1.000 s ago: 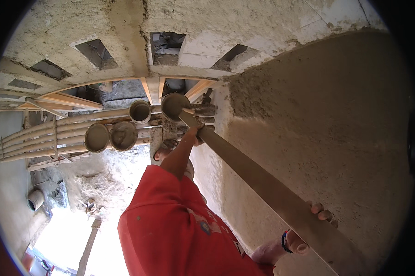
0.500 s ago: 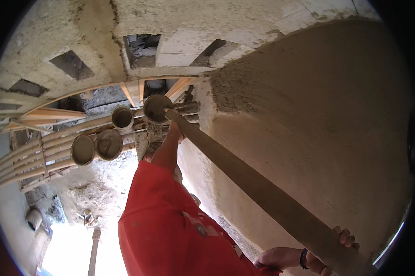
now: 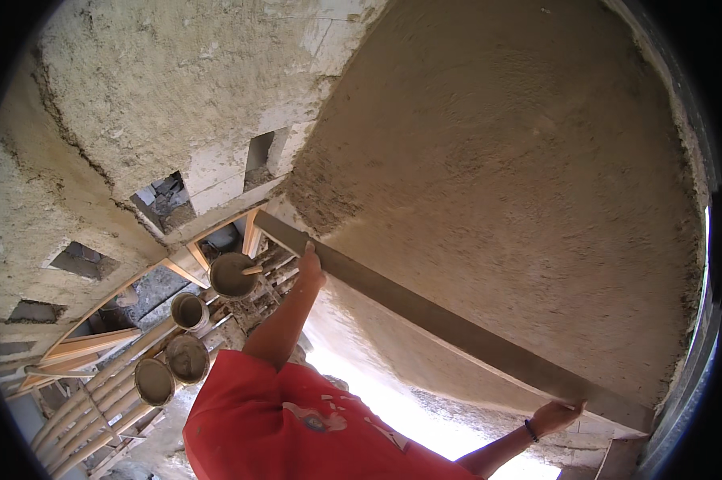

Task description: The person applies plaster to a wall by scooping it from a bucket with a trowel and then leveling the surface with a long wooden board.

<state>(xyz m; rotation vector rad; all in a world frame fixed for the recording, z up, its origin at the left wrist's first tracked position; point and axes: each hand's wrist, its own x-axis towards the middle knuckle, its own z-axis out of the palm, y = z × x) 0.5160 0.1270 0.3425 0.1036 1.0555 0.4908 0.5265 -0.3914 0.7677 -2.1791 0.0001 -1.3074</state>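
A long, straight plasterer's straightedge (image 3: pixel 449 324), coated grey-brown, runs slantwise across the lower part of a freshly plastered wall (image 3: pixel 505 160). My left hand (image 3: pixel 311 268) is closed on it near its upper-left end, the thumb showing on its edge. Close to the other end, my right hand (image 3: pixel 558 416) grips its lower edge, a dark bracelet on the wrist. Both arms are stretched far apart. The straightedge appears to lie along the wall face; whether its whole length touches cannot be told. Fingers behind it are partly hidden.
Several mortar buckets stand on a pole scaffold (image 3: pixel 97 416) at left; one bucket (image 3: pixel 226 282) has a wooden handle (image 3: pixel 253 270) sticking out. Timber braces (image 3: pixel 97 346) and a rough wall with square openings (image 3: pixel 165 200) lie beyond. A metal-looking edge (image 3: pixel 685 428) bounds the right side.
The straightedge has swung from sloping steeply close to me to lying farther off along the wall. My right hand has moved outward with it, and my view has turned toward the wall.
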